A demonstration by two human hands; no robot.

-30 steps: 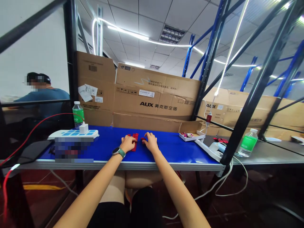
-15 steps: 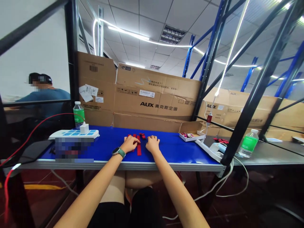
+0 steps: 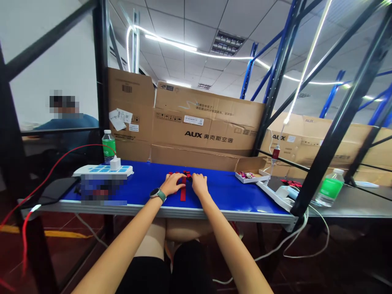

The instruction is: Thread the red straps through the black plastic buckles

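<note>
One long red strip (image 3: 183, 192) lies near the middle of the blue counter (image 3: 226, 194), pointing toward the near edge. The left hand (image 3: 173, 184) is just left of it, thumb spread from the fingers; whether it grips anything I cannot tell. The right hand (image 3: 199, 185) curls beside a small red-and-black piece (image 3: 189, 177) at the strip's far end, its grip hidden. Farther right sits an open white box (image 3: 249, 178); far left, a green-labelled bottle (image 3: 109, 148) stands behind a power strip (image 3: 96, 170).
</note>
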